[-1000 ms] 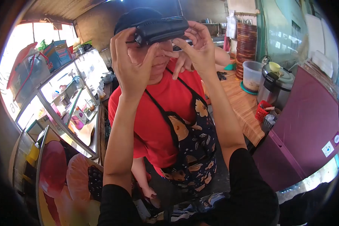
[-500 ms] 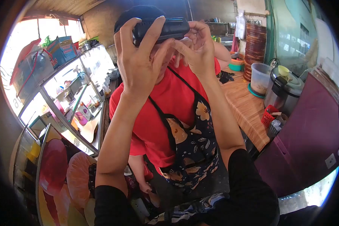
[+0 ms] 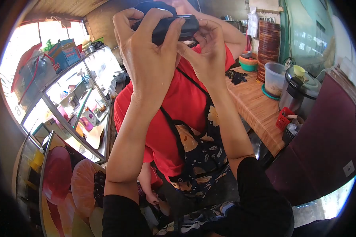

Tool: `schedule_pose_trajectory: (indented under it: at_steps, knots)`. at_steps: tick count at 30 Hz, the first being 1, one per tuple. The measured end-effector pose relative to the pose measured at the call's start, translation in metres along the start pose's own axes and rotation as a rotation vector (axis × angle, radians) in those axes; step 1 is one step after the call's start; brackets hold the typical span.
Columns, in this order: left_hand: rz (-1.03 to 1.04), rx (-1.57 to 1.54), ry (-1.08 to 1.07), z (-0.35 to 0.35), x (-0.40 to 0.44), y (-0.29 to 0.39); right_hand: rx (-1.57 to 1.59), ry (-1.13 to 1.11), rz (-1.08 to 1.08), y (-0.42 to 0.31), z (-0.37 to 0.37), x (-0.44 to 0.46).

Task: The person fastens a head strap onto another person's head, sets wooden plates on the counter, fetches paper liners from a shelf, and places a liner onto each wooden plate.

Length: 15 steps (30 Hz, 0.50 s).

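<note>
A black, box-shaped device (image 3: 190, 25) sits in front of the face of a person (image 3: 158, 130) in a red shirt and dark floral apron. My left hand (image 3: 148, 59) is wrapped around its left and middle part, fingers bent over the top and thumb up across the front. At the device's right end, my right hand (image 3: 208, 59) grips with curled fingers; what exactly the fingertips pinch is hidden. A dark cap (image 3: 154, 6) shows above the device. The person's raised arm (image 3: 229, 29) reaches up to their head, while their other hand (image 3: 152, 197) hangs low.
On the left stands a glass display case (image 3: 53, 106) with boxes on top. A wood-patterned table (image 3: 253, 106) on the right carries a clear bucket (image 3: 275, 77), a large steel pot (image 3: 300, 91) and a red basket (image 3: 283, 118). A purple cabinet (image 3: 316, 150) is close on my right.
My left thumb has moved up from under the device onto its front. The other person's arm has risen to their head. The device sits slightly differently in my hands.
</note>
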<state>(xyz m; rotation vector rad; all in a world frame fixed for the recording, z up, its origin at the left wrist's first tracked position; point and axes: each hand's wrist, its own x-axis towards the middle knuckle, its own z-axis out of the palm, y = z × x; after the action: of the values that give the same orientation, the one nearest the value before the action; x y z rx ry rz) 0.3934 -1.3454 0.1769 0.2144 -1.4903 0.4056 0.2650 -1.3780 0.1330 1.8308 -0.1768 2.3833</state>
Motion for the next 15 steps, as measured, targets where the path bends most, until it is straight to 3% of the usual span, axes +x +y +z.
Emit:
schedule_pose_trajectory:
  at_steps: [2,11,15]
  knots:
    - [-0.107,-0.008,-0.039,-0.001,0.0,0.013,-0.034,0.024,0.006,-0.002,0.001,-0.001]
    - [-0.034,-0.001,0.054,0.006,0.003,0.012,-0.023,0.02,0.007,-0.013,0.0,0.0]
    - [-0.111,-0.064,0.006,0.005,0.004,0.014,0.048,0.055,0.041,-0.017,0.002,-0.003]
